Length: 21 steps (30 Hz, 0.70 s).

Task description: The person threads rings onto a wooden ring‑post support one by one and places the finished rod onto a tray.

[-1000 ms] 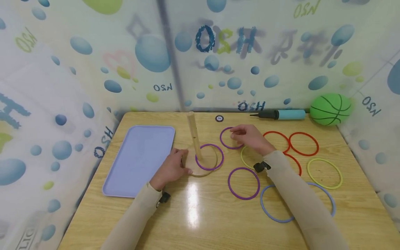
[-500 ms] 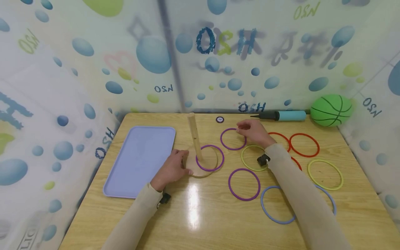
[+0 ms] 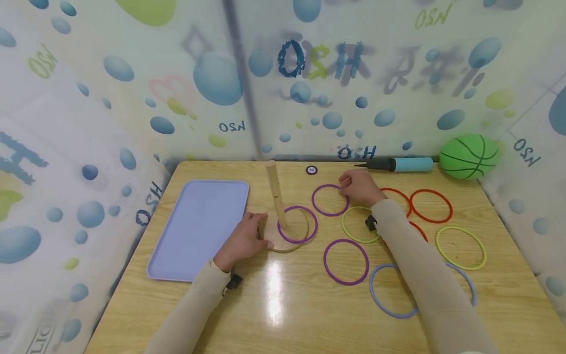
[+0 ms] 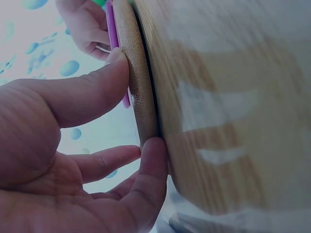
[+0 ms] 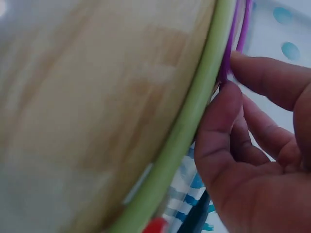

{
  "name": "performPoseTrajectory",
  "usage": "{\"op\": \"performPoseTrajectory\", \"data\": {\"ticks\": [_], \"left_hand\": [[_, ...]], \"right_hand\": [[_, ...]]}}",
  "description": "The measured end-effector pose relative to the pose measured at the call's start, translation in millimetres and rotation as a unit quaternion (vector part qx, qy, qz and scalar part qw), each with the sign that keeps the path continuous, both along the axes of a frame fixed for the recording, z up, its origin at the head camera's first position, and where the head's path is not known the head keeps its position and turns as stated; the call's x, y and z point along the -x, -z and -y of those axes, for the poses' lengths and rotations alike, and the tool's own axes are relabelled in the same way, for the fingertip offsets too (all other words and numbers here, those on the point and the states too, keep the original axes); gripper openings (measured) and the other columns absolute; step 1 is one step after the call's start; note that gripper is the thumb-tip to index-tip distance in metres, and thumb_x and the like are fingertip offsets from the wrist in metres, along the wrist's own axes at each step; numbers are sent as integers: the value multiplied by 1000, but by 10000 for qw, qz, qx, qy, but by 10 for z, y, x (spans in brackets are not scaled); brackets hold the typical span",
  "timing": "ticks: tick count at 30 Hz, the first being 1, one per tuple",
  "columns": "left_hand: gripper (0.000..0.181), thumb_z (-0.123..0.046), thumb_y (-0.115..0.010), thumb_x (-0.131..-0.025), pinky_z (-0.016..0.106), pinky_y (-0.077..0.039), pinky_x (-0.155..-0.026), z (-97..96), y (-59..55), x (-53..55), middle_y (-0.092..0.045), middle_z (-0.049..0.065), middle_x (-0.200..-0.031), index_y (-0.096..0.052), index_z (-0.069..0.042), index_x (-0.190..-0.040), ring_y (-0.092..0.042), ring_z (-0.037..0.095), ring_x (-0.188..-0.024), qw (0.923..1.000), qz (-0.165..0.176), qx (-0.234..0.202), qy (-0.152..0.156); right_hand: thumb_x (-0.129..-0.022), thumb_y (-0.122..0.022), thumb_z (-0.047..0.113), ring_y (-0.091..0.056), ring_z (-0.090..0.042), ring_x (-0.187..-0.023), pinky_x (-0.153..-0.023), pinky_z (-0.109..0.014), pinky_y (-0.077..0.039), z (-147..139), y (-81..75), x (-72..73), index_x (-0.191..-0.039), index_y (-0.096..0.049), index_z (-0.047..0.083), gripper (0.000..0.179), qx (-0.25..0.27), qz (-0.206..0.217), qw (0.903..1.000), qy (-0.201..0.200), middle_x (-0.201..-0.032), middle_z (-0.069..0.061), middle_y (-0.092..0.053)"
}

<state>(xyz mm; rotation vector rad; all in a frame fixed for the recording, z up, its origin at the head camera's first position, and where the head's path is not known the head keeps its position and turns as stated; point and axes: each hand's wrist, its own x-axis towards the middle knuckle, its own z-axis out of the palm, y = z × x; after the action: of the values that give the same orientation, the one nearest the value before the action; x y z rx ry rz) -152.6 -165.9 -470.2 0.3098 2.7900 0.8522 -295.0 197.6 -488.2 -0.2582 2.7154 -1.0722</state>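
My left hand [image 3: 244, 237] holds the edge of the round wooden base [image 4: 141, 92], thumb on top and fingers at the rim. A wooden post [image 3: 276, 194] stands up from that base. One purple ring [image 3: 316, 216] lies on the base, around the foot of the post. At the back, my right hand [image 3: 360, 187] pinches a second purple ring [image 3: 313, 201] by its right side between thumb and finger, as the right wrist view shows of the purple ring [image 5: 226, 60]. A third purple ring [image 3: 325, 263] lies nearer on the table.
A lavender tray [image 3: 199, 226] lies at the left. Yellow rings [image 3: 436, 241], red rings [image 3: 451, 209] and blue rings [image 3: 371, 285] lie around my right forearm. Along the back are a small round disc [image 3: 311, 170], a hand pump [image 3: 413, 164] and a green ball [image 3: 468, 156].
My right hand has shifted slightly right and then down onto the right side of the back purple ring, taking hold of it. My left hand stays on the base.
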Motion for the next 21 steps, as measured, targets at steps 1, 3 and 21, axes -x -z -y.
{"op": "performPoseTrajectory", "data": {"ticks": [1, 3, 21], "left_hand": [[85, -20, -92, -83, 49, -51, -104, -1, 2, -2, -55, 24, -137, -51, 4, -152, -59, 34, -117, 10000, 0, -6, -2], [85, -21, -92, -83, 49, -51, -104, -3, 2, -6, -55, 24, -137, -50, 4, -153, -59, 34, -116, 10000, 9, -12, 2], [86, -22, -92, -84, 48, -51, -104, -5, -13, -13, -55, 23, -136, -49, 4, -154, -59, 31, -113, 9999, 26, 121, 15]], "right_hand": [[-96, -74, 16, -71, -34, -107, -92, -48, -59, 7, -2, 0, -127, -71, 2, 34, -109, -54, 9999, -15, -117, -20, -75], [-95, -74, 17, -72, -34, -105, -91, -48, -60, 13, -3, -5, -123, -73, 2, 32, -258, -81, 9996, 0, -116, -19, -76], [-102, -69, 16, -71, -21, -85, -75, -31, -63, -119, -93, -10, -130, -72, 1, 31, 1070, 1068, 9885, -17, -110, -19, -73]]}}
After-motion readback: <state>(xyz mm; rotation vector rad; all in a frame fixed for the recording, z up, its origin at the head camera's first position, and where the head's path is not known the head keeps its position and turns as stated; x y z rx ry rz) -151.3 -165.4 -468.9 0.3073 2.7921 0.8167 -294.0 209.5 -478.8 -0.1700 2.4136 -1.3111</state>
